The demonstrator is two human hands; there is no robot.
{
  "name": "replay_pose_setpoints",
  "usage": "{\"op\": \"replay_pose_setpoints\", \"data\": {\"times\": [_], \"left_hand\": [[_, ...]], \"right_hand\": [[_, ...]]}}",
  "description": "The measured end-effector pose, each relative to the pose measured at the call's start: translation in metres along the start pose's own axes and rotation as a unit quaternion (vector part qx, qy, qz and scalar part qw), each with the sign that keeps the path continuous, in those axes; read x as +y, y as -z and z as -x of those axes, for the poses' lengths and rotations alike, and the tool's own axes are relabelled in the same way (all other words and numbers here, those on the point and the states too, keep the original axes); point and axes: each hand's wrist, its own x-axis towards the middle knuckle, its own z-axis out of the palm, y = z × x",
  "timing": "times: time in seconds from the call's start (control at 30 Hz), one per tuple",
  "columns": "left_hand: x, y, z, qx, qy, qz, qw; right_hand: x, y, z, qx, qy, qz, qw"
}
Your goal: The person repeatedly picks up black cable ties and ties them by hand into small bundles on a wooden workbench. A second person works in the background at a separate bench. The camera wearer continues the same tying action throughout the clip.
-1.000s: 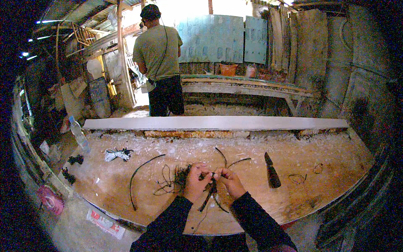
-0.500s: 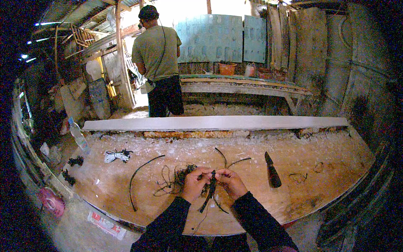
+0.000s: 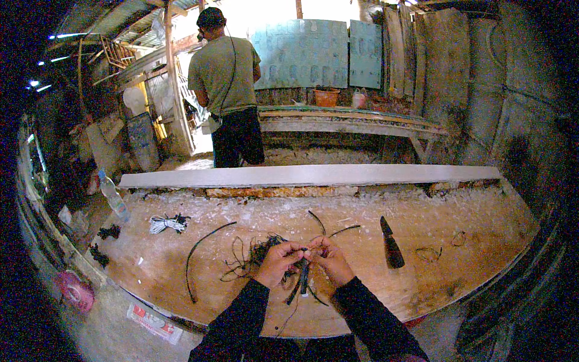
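Both my hands meet over the near middle of the wooden tabletop (image 3: 356, 301). Thumb and fingers of my left hand (image 3: 279, 263) pinch the upper end of a bundle of black strips (image 3: 304, 282). Closed on that same end, my right hand (image 3: 329, 259) nearly touches the left fingertips. The strips' lower ends splay toward me. Beside the left hand lies a tangle of thin dark string (image 3: 259, 248). Beyond the hands are short black strips (image 3: 347, 229), and a long curved black strip (image 3: 192, 259) lies to the left. A dark, tapered, knife-like tool (image 3: 392, 246) rests to the right.
A tied bundle of white cord (image 3: 167, 225), small black clumps (image 3: 98, 256) and a clear plastic bottle (image 3: 113, 196) are at left. Thin string loops (image 3: 429, 254) lie at right. A pale board (image 3: 313, 177) spans the far edge. Beyond it, another person (image 3: 226, 90) stands facing away.
My right fingers have shifted slightly up and closer to the left ones at the bundle's top. The strips' lower ends have swung a little. Other tabletop things stay put.
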Motion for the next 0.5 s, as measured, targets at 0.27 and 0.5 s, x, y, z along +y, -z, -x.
{"op": "replay_pose_setpoints", "data": {"times": [0.27,0.5], "left_hand": [[0.002,0.003,0.003,-0.002,0.032,0.124,0.992],[-0.002,0.001,0.006,0.000,0.044,0.144,0.989]], "right_hand": [[0.008,-0.003,-0.003,-0.028,0.017,-0.048,0.998],[0.013,-0.005,0.005,-0.050,-0.010,-0.033,0.998]]}}
